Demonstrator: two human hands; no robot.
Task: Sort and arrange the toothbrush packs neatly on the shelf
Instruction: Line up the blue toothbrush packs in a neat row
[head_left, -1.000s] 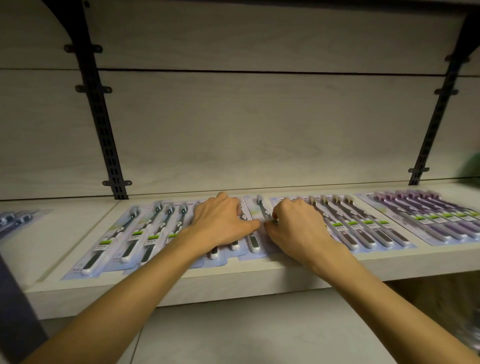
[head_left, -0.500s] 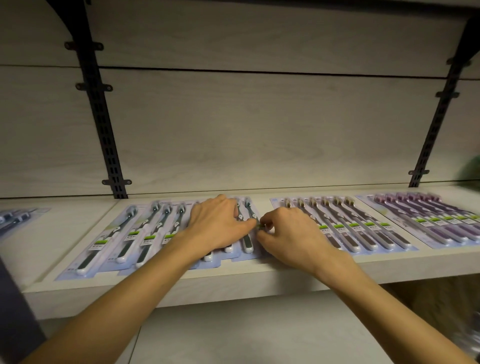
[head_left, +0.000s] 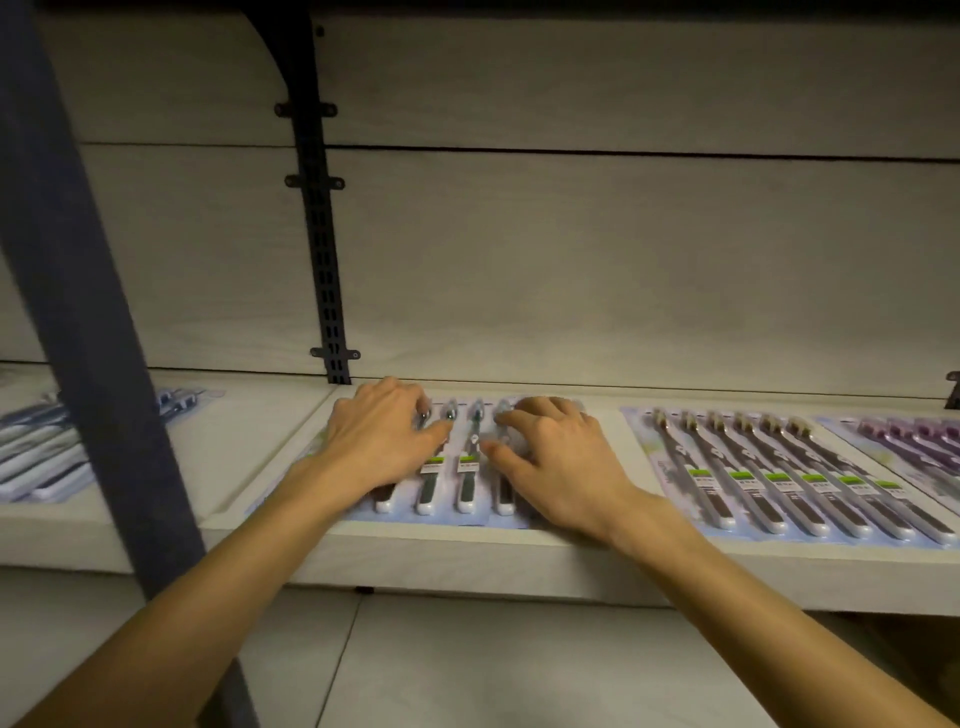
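Both hands flat on the toothbrush pack (head_left: 470, 467), left hand (head_left: 382, 441) and right hand (head_left: 558, 457) fingers spread, pressing. Brushes' long axis runs front-to-back; neighbouring pack (head_left: 779, 478) lies right, nearer the right hand.

One head-worn wide-angle view looks forward and slightly down at the shelf (head_left: 519, 566) from close range, almost level with its front edge. Both forearms reach in from the bottom corners, and the back panel (head_left: 571, 260) fills the upper half.

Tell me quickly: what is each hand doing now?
Left hand: open, fingers resting on the toothbrush pack.
Right hand: open, fingers spread, pressing on the same pack.
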